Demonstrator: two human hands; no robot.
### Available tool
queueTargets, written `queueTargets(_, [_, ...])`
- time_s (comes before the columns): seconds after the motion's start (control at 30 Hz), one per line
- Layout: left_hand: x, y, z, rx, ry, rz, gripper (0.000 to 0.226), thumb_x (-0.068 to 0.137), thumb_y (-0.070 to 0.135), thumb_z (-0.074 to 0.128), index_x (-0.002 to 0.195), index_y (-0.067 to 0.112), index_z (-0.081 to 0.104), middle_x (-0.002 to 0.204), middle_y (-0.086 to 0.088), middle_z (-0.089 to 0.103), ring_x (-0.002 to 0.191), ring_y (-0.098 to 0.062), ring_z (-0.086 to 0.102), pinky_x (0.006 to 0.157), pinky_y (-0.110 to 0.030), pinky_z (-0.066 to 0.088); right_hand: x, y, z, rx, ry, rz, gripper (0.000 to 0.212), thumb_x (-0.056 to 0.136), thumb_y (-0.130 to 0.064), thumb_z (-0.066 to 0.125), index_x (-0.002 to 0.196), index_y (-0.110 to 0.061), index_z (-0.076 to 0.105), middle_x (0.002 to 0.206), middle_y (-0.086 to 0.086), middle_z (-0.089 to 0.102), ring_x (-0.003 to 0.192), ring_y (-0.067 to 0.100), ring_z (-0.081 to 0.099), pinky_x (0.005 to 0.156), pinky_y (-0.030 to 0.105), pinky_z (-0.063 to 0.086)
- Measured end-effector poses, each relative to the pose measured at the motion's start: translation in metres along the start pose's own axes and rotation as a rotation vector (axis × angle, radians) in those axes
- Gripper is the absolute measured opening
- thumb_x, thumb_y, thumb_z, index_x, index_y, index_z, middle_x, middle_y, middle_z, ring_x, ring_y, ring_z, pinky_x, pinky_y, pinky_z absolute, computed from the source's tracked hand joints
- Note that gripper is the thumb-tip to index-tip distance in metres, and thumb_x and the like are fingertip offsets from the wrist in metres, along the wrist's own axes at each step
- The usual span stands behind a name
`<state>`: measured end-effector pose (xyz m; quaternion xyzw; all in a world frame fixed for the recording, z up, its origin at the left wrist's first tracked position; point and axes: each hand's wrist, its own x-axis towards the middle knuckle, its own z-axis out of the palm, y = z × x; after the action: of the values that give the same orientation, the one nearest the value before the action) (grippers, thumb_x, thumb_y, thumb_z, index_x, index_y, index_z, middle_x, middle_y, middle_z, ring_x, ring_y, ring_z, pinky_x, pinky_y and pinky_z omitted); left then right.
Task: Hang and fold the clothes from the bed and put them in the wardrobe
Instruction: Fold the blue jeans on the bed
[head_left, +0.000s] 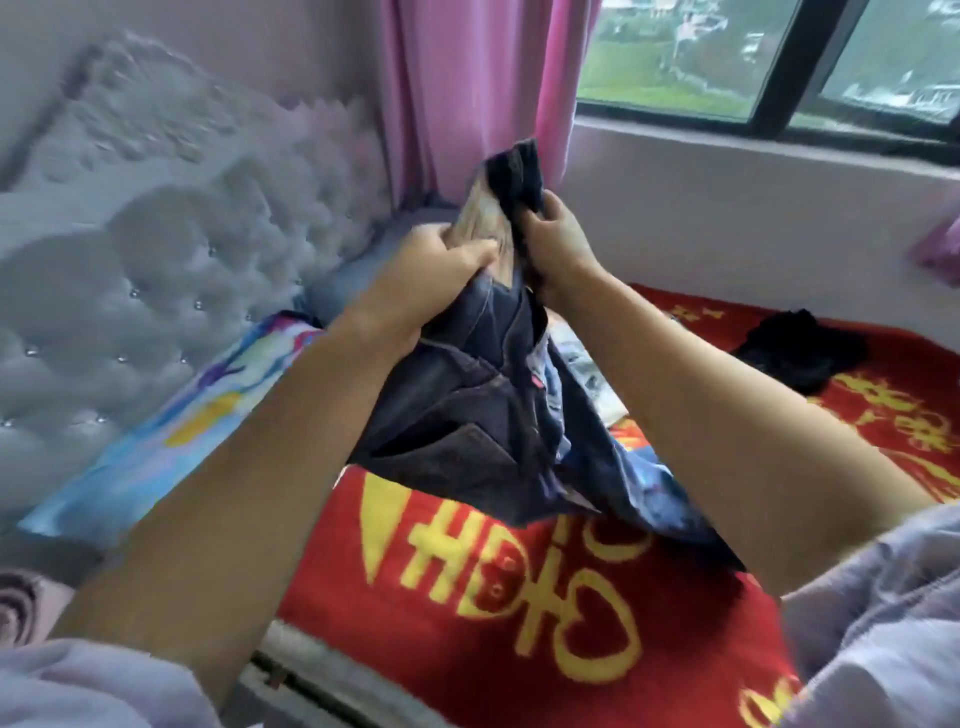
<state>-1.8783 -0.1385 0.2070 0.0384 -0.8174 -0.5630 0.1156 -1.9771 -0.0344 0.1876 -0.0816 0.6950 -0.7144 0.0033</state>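
Holding a pair of dark blue jeans up over the bed, the person has both hands closed on the denim: the left hand keeps its grip on a pale, faded part, and the right hand pinches a dark fold just beside it. A black garment lies well apart on the red blanket, near the wall under the window.

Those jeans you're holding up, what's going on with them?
A person holds a pair of dark jeans above the bed, the left hand and right hand both gripping the top end while the rest hangs down. They are not folded yet. A black garment lies on the red blanket near the window, not yet picked up.
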Motion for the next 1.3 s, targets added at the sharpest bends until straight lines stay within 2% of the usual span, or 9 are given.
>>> queueTargets(0.17, [-0.018, 0.086, -0.011, 0.128, -0.037, 0.286, 0.017, 0.09, 0.029, 0.055, 0.079, 0.02, 0.065, 0.07, 0.005, 0.066, 0.058, -0.002, 0.061, 0.055, -0.015, 0.045, -0.014, -0.08, -0.008, 0.504, -0.131, -0.114, 0.016, 0.098, 0.001, 0.044, 0.098, -0.007, 0.057, 0.061, 0.007, 0.067, 0.054, 0.016, 0.066, 0.052, 0.026, 0.053])
queueTargets(0.3, [-0.023, 0.085, 0.072, 0.265, -0.221, 0.296, 0.017, 0.092, 0.023, 0.049, 0.088, 0.01, 0.059, 0.069, 0.002, 0.057, 0.069, -0.01, 0.059, 0.056, -0.022, 0.04, -0.03, -0.063, -0.084, 0.13, 0.124, -0.034, 0.015, 0.101, -0.005, 0.038, 0.097, -0.011, 0.051, 0.071, -0.002, 0.056, 0.043, -0.005, 0.057, 0.043, 0.011, 0.045])
queueTargets(0.43, [-0.052, 0.009, 0.23, 0.36, -0.496, 0.112, 0.018, 0.094, 0.022, 0.042, 0.101, 0.007, 0.049, 0.099, -0.015, 0.062, 0.098, -0.038, 0.058, 0.074, -0.037, 0.041, -0.064, 0.049, -0.213, 0.038, 0.265, 0.272, 0.025, 0.101, -0.015, 0.037, 0.08, -0.018, 0.05, 0.059, -0.008, 0.059, 0.046, -0.001, 0.056, 0.047, 0.012, 0.047])
queueTargets(0.57, [-0.118, -0.101, 0.399, 0.382, -0.799, -0.138, 0.058, 0.1, 0.027, 0.036, 0.15, 0.009, 0.014, 0.127, -0.023, 0.056, 0.115, -0.038, 0.053, 0.091, -0.041, 0.042, -0.127, 0.197, -0.347, 0.15, 0.453, 0.575, 0.022, 0.105, -0.016, 0.033, 0.125, -0.016, 0.042, 0.1, 0.012, 0.055, 0.072, 0.023, 0.054, 0.064, 0.035, 0.043])
queueTargets(0.7, [-0.178, -0.213, 0.51, 0.379, -1.114, -0.41, 0.063, 0.098, 0.024, 0.039, 0.152, 0.01, 0.011, 0.147, -0.015, 0.04, 0.13, -0.027, 0.043, 0.1, -0.028, 0.034, -0.217, 0.347, -0.456, -0.03, 0.497, 0.965, 0.041, 0.103, -0.018, 0.037, 0.144, -0.017, 0.033, 0.138, 0.012, 0.048, 0.123, 0.031, 0.05, 0.09, 0.041, 0.042])
queueTargets(0.83, [-0.221, -0.295, 0.55, 0.623, -1.242, -0.299, 0.062, 0.096, 0.03, 0.047, 0.149, 0.009, 0.023, 0.15, -0.012, 0.035, 0.135, -0.026, 0.037, 0.107, -0.034, 0.033, -0.269, 0.442, -0.508, -0.224, 0.491, 1.118, 0.052, 0.098, -0.014, 0.05, 0.146, -0.007, 0.032, 0.137, 0.018, 0.05, 0.107, 0.028, 0.059, 0.058, 0.023, 0.043])
queueTargets(0.9, [-0.242, -0.318, 0.558, 0.782, -1.361, -0.318, 0.082, 0.093, 0.049, 0.048, 0.153, 0.012, 0.006, 0.154, -0.011, 0.024, 0.14, -0.028, 0.027, 0.11, -0.043, 0.032, -0.268, 0.467, -0.517, -0.281, 0.435, 1.094, 0.06, 0.097, -0.023, 0.053, 0.148, -0.006, 0.026, 0.14, 0.018, 0.047, 0.107, 0.023, 0.057, 0.08, 0.027, 0.045])
queueTargets(1.17, [-0.318, -0.334, 0.624, 0.968, -1.051, -0.506, 0.107, 0.084, 0.071, 0.045, 0.15, 0.01, -0.013, 0.137, -0.014, 0.028, 0.126, -0.029, 0.035, 0.094, -0.042, 0.042, -0.218, 0.528, -0.51, -0.745, 0.191, 1.106, 0.09, 0.087, -0.053, 0.06, 0.151, -0.016, 0.008, 0.149, 0.022, 0.024, 0.135, 0.042, 0.03, 0.103, 0.049, 0.035])
queueTargets(1.3, [-0.319, -0.335, 0.647, 1.057, -1.031, -0.378, 0.089, 0.093, 0.022, 0.053, 0.146, -0.004, -0.014, 0.14, -0.015, 0.032, 0.115, -0.024, 0.054, 0.084, -0.033, 0.05, -0.219, 0.539, -0.512, -0.735, 0.193, 1.059, 0.059, 0.094, -0.029, 0.055, 0.137, -0.007, 0.021, 0.104, 0.009, 0.054, 0.077, 0.026, 0.052, 0.061, 0.033, 0.039])
